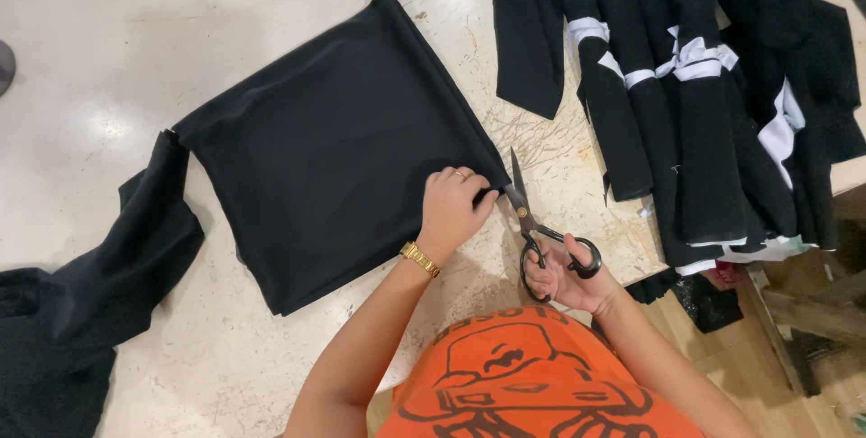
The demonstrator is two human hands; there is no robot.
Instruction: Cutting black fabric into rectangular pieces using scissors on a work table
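Observation:
A folded square of black cloth lies flat on the pale worktable. My left hand presses on the cloth's near right corner, fingers curled over its edge, a gold bracelet at the wrist. My right hand has its fingers through the black handles of a pair of scissors. The blades point away from me, right beside the cloth's corner and my left fingertips.
A stack of black cloth pieces with white strips covers the table's right side. More black cloth trails off the left. The table's right edge drops to a wooden floor. Cut marks score the tabletop near the scissors.

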